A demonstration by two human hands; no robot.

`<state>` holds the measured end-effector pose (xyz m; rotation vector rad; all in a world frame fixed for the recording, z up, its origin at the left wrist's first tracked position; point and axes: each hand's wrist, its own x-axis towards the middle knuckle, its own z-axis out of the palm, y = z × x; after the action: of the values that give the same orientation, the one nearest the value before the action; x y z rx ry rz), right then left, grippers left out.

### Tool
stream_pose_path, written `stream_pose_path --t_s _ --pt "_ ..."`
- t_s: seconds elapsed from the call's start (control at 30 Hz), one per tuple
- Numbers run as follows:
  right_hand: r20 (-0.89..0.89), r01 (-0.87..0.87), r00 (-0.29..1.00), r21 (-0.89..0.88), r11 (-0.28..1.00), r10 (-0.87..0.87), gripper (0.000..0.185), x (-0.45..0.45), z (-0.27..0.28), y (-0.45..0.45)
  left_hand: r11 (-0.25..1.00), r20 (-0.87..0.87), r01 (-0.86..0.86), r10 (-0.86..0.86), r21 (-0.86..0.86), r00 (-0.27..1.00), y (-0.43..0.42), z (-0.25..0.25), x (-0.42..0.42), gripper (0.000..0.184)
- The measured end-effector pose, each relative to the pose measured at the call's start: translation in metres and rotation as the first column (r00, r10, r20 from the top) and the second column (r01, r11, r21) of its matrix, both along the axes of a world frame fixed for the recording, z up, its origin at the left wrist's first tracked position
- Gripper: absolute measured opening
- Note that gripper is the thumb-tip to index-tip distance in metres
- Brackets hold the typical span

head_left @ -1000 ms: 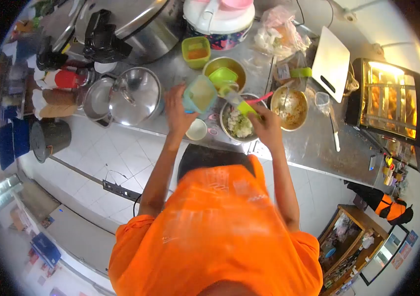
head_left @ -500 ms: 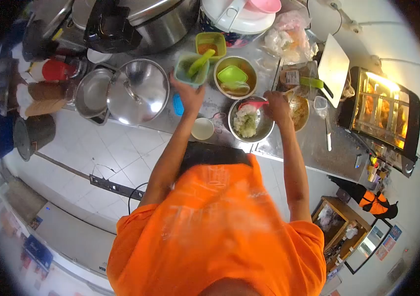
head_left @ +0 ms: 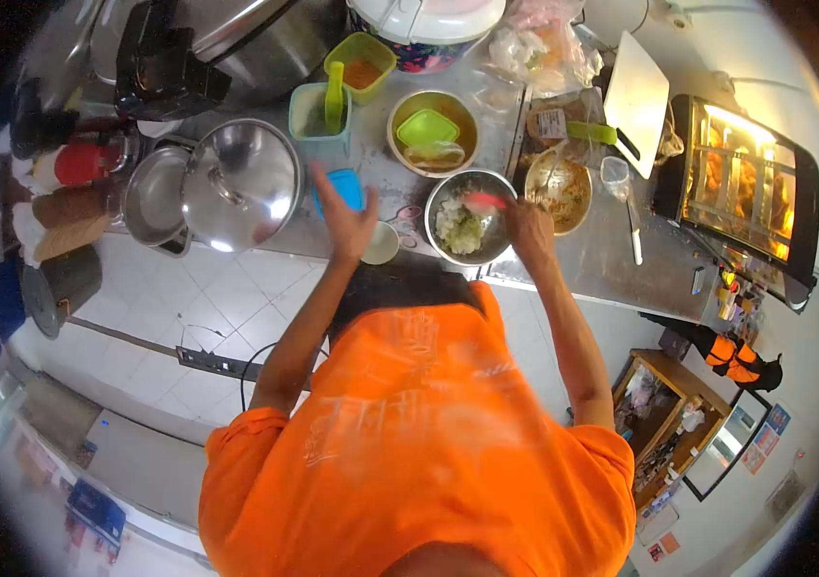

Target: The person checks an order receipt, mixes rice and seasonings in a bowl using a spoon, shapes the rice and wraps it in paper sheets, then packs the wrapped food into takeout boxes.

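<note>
My left hand (head_left: 348,223) is empty, fingers apart and slightly blurred, beside a blue lid (head_left: 344,188) on the counter. Behind the lid stands a pale teal container (head_left: 321,144) with a green spoon (head_left: 335,96) upright in it. My right hand (head_left: 531,231) is closed on the handle of a red utensil, perhaps a spoon (head_left: 483,200), whose end is blurred. It reaches into a steel bowl (head_left: 503,248) holding white and greenish chopped food (head_left: 459,229). A small pale cup (head_left: 383,244) stands between my hands at the counter edge.
Behind the bowl sits another steel bowl (head_left: 400,159) with a green dish (head_left: 429,126) inside. A bowl of brownish mix (head_left: 563,197) and a knife (head_left: 634,231) lie to the right. A domed pot lid (head_left: 246,183) is at left, a lit display case (head_left: 741,197) far right.
My left hand has let go of the teal container, now on the counter, and drawn back toward me. The red utensil has moved within the bowl, still in my right hand.
</note>
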<state>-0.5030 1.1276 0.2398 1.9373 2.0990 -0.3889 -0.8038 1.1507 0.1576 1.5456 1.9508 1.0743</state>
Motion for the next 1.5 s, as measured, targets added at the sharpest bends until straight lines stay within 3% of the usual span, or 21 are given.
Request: stream_pose_path --t_s 0.07,0.1,0.13,0.17,0.2,0.27,0.3,0.37,0.43,0.5,0.63,0.77,0.9,1.07,1.13,1.2,1.27,1.33,1.4,1.43,1.5 --pt "0.038 -0.123 0.992 0.115 0.986 0.119 0.035 -0.002 -0.002 -0.03 0.951 0.386 0.309 -0.295 0.027 0.874 -0.031 0.014 0.007 0.074" --pt "0.045 -0.051 0.998 0.015 0.999 0.051 0.038 -0.015 0.0 -0.044 0.952 0.387 0.306 -0.29 0.022 0.875 -0.036 0.014 0.012 0.074" --pt "0.061 0.022 0.998 -0.082 0.996 -0.017 0.041 -0.023 0.001 -0.055 0.887 0.486 0.454 -0.36 -0.086 0.796 -0.042 0.013 0.019 0.067" --pt "0.008 -0.02 1.0 0.021 1.0 0.02 0.042 -0.022 -0.018 -0.072 0.788 0.587 0.593 -0.403 -0.168 0.702 -0.047 0.011 0.026 0.06" --pt "-0.04 -0.056 0.997 0.125 0.991 0.062 0.043 -0.02 -0.036 -0.086 0.791 0.589 0.588 -0.399 -0.166 0.703 -0.049 -0.002 0.035 0.06" --pt "-0.048 -0.045 0.998 0.096 0.994 0.05 0.042 -0.016 -0.034 -0.076 0.536 0.73 0.652 -0.093 -0.536 0.677 -0.052 -0.036 0.055 0.05" --pt "-0.072 0.023 0.997 0.086 0.996 -0.017 0.041 -0.016 -0.018 -0.066 0.571 0.784 0.635 0.023 -0.52 0.621 -0.056 -0.035 0.064 0.037" --pt "-0.119 0.14 0.984 0.068 0.988 -0.131 0.035 -0.023 0.016 -0.06 0.595 0.768 0.604 0.037 -0.531 0.639 -0.059 -0.043 0.075 0.031" --pt "-0.103 0.079 0.992 0.051 0.996 -0.074 0.032 -0.016 -0.025 -0.083 0.616 0.756 0.583 0.031 -0.53 0.654 -0.063 -0.053 0.082 0.026" --pt "-0.158 0.0 0.987 0.077 0.997 0.012 0.025 -0.006 -0.041 -0.085 0.788 0.619 0.388 -0.01 -0.478 0.785 -0.068 -0.061 0.09 0.015" --pt "-0.178 0.015 0.984 0.111 0.994 0.005 0.021 -0.009 0.024 -0.067 0.784 0.675 0.434 -0.025 -0.444 0.737 -0.067 -0.047 0.091 0.016" --pt "-0.13 -0.146 0.977 0.167 0.975 0.169 0.03 0.018 -0.067 -0.082 0.788 0.616 0.285 0.147 -0.546 0.774 -0.066 -0.025 0.103 0.023" --pt "-0.206 -0.193 0.951 0.186 0.963 0.23 0.03 0.017 0.013 -0.054 0.816 0.686 0.267 0.202 -0.512 0.699 -0.072 -0.025 0.104 0.025" --pt "-0.089 -0.389 0.905 0.219 0.895 0.416 0.035 0.023 -0.041 -0.06 0.874 0.59 0.077 0.256 -0.479 0.766 -0.076 -0.027 0.116 0.018" --pt "-0.083 -0.428 0.895 0.123 0.896 0.439 0.032 0.028 -0.017 -0.045 0.899 0.643 0.099 0.225 -0.427 0.732 -0.082 -0.042 0.115 0.019" --pt "-0.148 -0.377 0.898 0.227 0.898 0.415 0.021 0.023 0.01 -0.039 0.927 0.695 0.123 0.173 -0.355 0.698 -0.078 -0.045 0.113 0.019" --pt "-0.073 -0.501 0.862 0.032 0.865 0.502 0.018 0.023 -0.006 -0.056 0.897 0.653 0.081 0.253 -0.435 0.714 -0.083 -0.039 0.121 0.021" --pt "-0.014 -0.493 0.865 0.155 0.856 0.501 0.014 0.025 -0.04 -0.058 0.898 0.639 0.072 0.25 -0.434 0.728 -0.082 -0.045 0.12 0.021" --pt "-0.022 -0.509 0.861 -0.01 0.861 0.509 0.025 0.028 -0.027 -0.039 0.894 0.617 0.046 0.271 -0.446 0.739 -0.089 -0.046 0.121 0.022" --pt "-0.103 -0.482 0.864 0.108 0.869 0.492 0.021 0.025 -0.002 -0.037 0.899 0.639 0.041 0.278 -0.437 0.717 -0.091 -0.041 0.125 0.021" --pt "-0.063 -0.51 0.852 0.125 0.851 0.52 0.018 0.025 -0.023 -0.037 0.904 0.658 0.027 0.289 -0.426 0.695 -0.093 -0.044 0.123 0.02"
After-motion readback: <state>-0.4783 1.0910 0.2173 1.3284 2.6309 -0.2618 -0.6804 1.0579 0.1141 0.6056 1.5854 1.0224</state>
